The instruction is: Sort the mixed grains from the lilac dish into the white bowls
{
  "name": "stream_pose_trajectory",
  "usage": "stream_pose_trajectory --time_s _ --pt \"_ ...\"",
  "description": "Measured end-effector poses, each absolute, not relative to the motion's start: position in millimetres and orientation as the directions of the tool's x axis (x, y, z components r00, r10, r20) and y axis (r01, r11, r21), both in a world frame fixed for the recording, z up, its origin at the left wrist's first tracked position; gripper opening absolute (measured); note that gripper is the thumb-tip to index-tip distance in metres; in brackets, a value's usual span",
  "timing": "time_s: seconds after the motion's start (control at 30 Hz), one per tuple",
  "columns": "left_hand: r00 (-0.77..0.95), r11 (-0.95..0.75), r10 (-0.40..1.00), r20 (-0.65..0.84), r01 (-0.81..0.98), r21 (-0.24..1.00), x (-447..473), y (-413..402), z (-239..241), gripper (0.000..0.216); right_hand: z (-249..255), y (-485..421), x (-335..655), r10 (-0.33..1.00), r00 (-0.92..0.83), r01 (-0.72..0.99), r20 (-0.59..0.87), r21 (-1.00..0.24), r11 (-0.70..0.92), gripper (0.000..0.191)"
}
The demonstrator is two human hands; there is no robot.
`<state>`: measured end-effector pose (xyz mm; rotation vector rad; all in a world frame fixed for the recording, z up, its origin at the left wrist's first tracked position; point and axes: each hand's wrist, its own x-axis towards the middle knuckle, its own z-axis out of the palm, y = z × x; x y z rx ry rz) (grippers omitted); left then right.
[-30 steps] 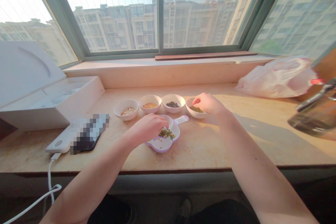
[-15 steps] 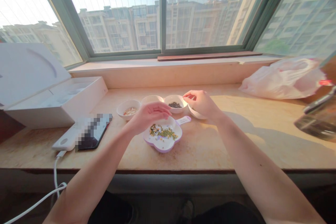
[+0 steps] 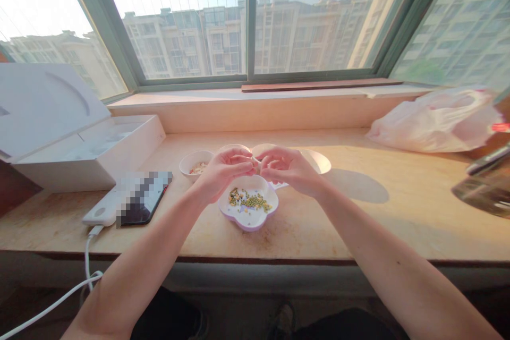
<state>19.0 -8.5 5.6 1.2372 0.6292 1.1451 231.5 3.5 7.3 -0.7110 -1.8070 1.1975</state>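
My left hand [image 3: 228, 172] and my right hand [image 3: 290, 171] meet above the far rim of a flower-shaped white dish [image 3: 250, 219] with a lilac edge and a handle. Both have thumb and fingers pinched together, fingertips nearly touching; whatever is between them is too small to make out. Green beans [image 3: 255, 201] and mixed yellow and dark grains [image 3: 235, 196] lie in the dish. Just left of my left hand stands a white bowl [image 3: 184, 166] of pale flakes. Two more white bowls are mostly hidden behind my hands, and another white bowl [image 3: 321, 162] is right of them.
On the left are an open white box [image 3: 131, 141], a white power bank [image 3: 99, 212] with a cable, and a phone [image 3: 147, 207]. A plastic bag [image 3: 434, 122] and a dark glossy container [image 3: 482, 186] are at the right. The counter's front edge [image 3: 255, 261] runs nearest me.
My right hand has moved left from the rightmost bowl to meet my left hand. My left hand's fingers have drawn into a pinch. The view has shifted slightly.
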Motion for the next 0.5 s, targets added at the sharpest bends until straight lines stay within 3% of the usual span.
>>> stream_pose_trajectory --time_s 0.37,0.5 --pt "0.283 -0.021 0.957 0.067 -0.165 0.986 27.6 -7.7 -10.9 0.042 -11.1 14.2 227.6 0.842 -0.389 0.216 0.374 -0.851 0.479 0.025" --pt "0.350 -0.159 0.925 0.145 0.011 0.987 25.3 -11.7 -6.7 0.038 -8.0 16.0 231.2 0.830 -0.384 0.301 0.404 -0.795 0.526 0.029"
